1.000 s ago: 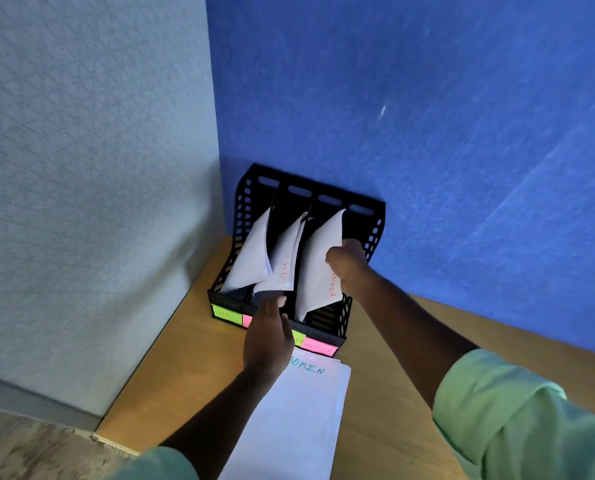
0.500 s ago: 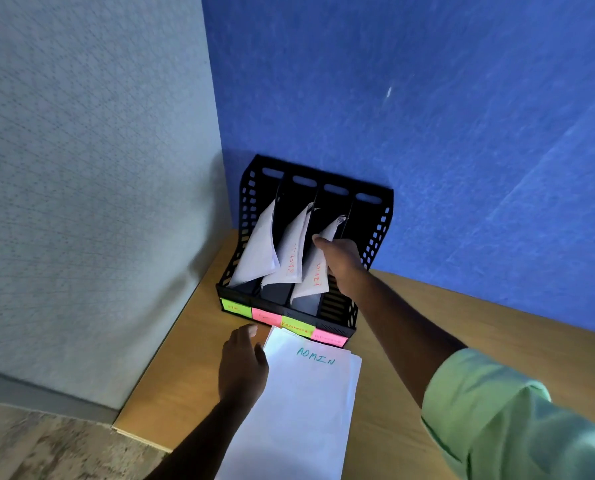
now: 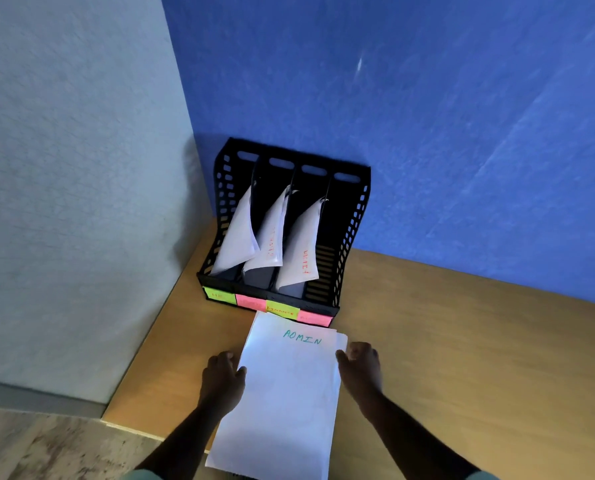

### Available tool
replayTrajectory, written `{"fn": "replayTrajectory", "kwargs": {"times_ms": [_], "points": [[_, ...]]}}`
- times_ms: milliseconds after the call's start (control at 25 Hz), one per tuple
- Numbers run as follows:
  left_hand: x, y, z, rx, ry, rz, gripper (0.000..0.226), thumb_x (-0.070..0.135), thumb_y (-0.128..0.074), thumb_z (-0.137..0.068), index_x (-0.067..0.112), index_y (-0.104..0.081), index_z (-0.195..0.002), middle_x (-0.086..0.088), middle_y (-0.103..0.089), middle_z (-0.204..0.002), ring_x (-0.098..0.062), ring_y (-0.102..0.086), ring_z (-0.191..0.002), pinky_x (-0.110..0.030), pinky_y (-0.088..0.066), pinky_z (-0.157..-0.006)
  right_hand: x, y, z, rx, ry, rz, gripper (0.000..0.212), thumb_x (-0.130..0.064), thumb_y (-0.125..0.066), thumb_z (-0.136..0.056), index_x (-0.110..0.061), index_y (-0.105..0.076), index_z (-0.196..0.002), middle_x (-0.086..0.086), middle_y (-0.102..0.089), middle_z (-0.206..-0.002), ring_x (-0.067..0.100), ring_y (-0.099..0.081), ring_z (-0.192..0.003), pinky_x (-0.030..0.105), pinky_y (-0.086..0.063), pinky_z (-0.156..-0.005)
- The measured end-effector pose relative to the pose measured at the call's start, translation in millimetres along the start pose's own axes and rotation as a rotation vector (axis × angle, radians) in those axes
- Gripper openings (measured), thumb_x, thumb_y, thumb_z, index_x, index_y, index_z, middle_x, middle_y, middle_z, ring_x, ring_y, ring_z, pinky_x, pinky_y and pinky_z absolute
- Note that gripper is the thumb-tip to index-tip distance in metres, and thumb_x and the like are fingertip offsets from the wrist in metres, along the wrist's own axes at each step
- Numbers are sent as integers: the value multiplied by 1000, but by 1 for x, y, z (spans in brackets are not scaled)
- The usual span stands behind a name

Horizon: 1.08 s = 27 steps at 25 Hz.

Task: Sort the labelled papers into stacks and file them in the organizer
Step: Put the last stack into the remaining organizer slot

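Note:
A black four-slot organizer stands in the desk corner with green and pink sticky labels along its front. White papers lean in its three left slots; the rightmost slot holds none. A white stack marked "ADMIN" lies flat on the desk in front of it. My left hand touches the stack's left edge, thumb on the paper. My right hand is at the stack's right edge with fingers curled against it.
A grey partition rises on the left and a blue partition behind the organizer. The wooden desk stretches to the right. Its left edge drops to a patterned floor.
My right hand left the papers in the third slot and came down to the ADMIN stack's right edge. My left hand slid to the stack's left edge.

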State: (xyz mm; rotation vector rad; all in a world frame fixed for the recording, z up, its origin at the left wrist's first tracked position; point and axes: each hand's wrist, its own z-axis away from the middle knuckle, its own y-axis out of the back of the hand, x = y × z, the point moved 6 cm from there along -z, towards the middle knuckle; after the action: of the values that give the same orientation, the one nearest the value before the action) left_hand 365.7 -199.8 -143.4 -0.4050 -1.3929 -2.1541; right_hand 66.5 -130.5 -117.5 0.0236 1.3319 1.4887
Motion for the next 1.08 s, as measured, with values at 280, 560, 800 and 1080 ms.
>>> {"fn": "replayTrajectory", "kwargs": {"times_ms": [280, 560, 800, 1080], "points": [[12, -22, 16, -97, 82, 107, 46, 9, -52, -94, 2, -40, -138, -16, -49, -137, -31, -51, -123, -34, -42, -100, 35, -26, 30, -170, -130, -242, 7, -21, -68, -84, -16, -65, -88, -6, -69, -79, 21, -66, -76, 30, -49, -65], [37, -58, 53, -249, 86, 148, 47, -12, -43, -85, 8, -42, -128, -6, -55, -109, -18, -55, -91, -21, -46, -67, 75, -8, 34, -258, -196, -323, 27, -8, -66, -85, -13, -65, -111, 7, -74, -104, 27, -71, -94, 45, -61, -86], [86, -94, 75, -289, -35, 92, 34, -5, -38, -92, 11, -38, -123, 8, -35, -75, -15, -46, -78, -21, -39, -59, 91, 28, 36, -175, -146, -343, 35, -4, -54, -78, -19, -58, -110, 0, -68, -96, 20, -67, -84, 32, -56, -62], [164, -73, 104, -77, -180, 423, 13, -2, -40, -98, 9, -40, -105, -1, -45, -80, -23, -50, -73, -25, -38, -52, 67, 100, 30, 33, 57, -447, 20, -3, -60, -90, -13, -67, -105, 1, -72, -92, 26, -69, -84, 34, -55, -71]]}}
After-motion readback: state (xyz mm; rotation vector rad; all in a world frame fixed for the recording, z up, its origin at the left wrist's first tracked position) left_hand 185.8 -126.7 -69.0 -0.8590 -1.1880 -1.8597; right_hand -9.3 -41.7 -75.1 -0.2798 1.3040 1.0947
